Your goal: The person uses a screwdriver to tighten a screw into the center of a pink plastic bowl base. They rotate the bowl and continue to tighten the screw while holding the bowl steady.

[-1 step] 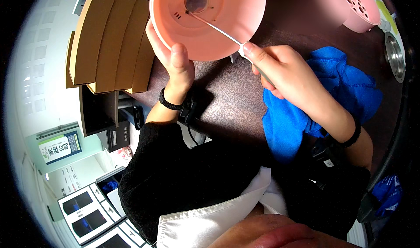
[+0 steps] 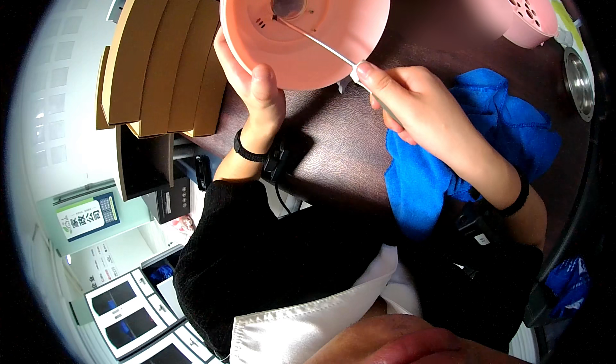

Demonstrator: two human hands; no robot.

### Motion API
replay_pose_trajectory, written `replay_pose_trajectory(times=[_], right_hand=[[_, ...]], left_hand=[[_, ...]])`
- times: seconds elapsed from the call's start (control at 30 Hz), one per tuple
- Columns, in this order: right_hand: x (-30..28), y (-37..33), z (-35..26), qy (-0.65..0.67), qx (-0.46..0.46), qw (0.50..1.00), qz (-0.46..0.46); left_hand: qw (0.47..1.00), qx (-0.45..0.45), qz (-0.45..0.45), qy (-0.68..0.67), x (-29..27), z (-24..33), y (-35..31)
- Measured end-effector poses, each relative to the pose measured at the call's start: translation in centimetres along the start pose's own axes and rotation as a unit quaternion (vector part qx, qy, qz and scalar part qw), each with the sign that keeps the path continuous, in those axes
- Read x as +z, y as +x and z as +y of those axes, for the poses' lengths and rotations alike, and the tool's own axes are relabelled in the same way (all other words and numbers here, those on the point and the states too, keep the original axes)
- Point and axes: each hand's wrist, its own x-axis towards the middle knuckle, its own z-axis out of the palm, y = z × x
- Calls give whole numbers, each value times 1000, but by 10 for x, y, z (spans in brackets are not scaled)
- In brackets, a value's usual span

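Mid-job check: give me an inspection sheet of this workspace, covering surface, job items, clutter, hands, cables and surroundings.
Surface: dark brown table, with a bright glare patch.
Job items: pink bowl, held up; screwdriver-like tool, tip beside the bowl's round hole.
Clutter: blue cloth, crumpled; pink holed part; metal dish.
Hands: left hand holds the bowl; right hand grips the tool.
Cables: black cord below the left wrist.
Surroundings: cardboard boxes leftward; white cabinet lower left.
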Motion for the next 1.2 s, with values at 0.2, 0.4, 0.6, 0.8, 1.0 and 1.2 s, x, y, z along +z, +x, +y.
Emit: replay_pose_trajectory(times=[0.2, 0.4, 0.6, 0.8, 1.0, 1.2], right_hand=[[0, -1, -1, -49, -9, 999, 17], [-4, -8, -10, -199, -138, 967, 78], [-13, -27, -17, -477, -215, 823, 222], [-32, -58, -28, -584, -230, 723, 288], [-46, -86, -32, -618, -169, 692, 334], [-71, -98, -31, -331, -166, 883, 289]], left_hand=[[997, 54, -10, 46, 5, 1, 3], [989, 110, -53, 82, 0, 6, 5], [973, 146, -138, 118, 9, 26, 33], [935, 67, -281, 207, 34, 47, 51], [937, -51, -333, 92, 77, 75, 64], [932, -273, -217, -97, 91, 81, 74]])
